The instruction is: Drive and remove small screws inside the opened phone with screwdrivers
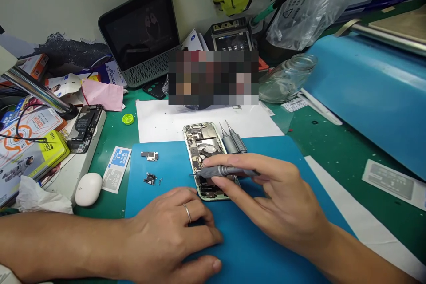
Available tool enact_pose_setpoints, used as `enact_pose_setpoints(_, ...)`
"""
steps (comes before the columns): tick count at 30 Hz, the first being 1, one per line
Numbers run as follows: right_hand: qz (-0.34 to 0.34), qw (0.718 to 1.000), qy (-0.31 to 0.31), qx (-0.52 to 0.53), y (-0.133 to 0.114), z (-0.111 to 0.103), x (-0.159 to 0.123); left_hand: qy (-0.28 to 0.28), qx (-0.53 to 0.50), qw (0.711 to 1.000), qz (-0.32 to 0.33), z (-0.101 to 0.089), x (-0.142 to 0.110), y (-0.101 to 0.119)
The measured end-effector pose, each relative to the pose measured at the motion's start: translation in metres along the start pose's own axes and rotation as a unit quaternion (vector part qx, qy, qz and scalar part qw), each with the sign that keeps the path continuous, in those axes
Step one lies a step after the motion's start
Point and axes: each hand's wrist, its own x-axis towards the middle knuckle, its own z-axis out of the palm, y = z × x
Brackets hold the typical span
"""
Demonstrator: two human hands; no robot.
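An opened smartphone [207,146] lies on the blue mat [156,208], its circuit board and inner parts exposed. My right hand [276,195] pinches a grey precision screwdriver [219,171] between thumb and fingers. It is held nearly level across the phone, with its thin tip pointing left, just past the phone's left edge. My left hand [173,230] rests on the mat below the phone, fingers loosely bent and thumb apart, with nothing visible in it. Left of the phone lie a small metal part [150,155], a small dark module [150,179] and tiny screws [160,181].
Two more screwdrivers [233,140] lie right of the phone, over the edge of the white paper [159,120]. At left are a white earbud case [88,189], a label card [116,169] and another phone body [85,128]. A glass jar [288,77] lies tilted behind.
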Motion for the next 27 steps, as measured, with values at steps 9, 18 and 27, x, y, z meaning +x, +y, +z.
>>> enact_pose_setpoints(9, 0.025, 1.0, 0.001, 0.011, 0.0014, 0.0001, -0.0003, 0.0, 0.014, 1.0, -0.024, -0.0034, -0.0011, 0.0033)
enact_pose_setpoints(18, 0.013, 0.999, 0.002, 0.035, 0.0027, 0.0026, 0.0, -0.035, 0.027, 0.999, -0.027, -0.0044, -0.0029, 0.0007)
enact_pose_setpoints(27, 0.012, 1.0, 0.007, 0.027, 0.0034, 0.0014, -0.0016, -0.051, 0.042, 0.997, -0.038, -0.0032, -0.0033, 0.0009)
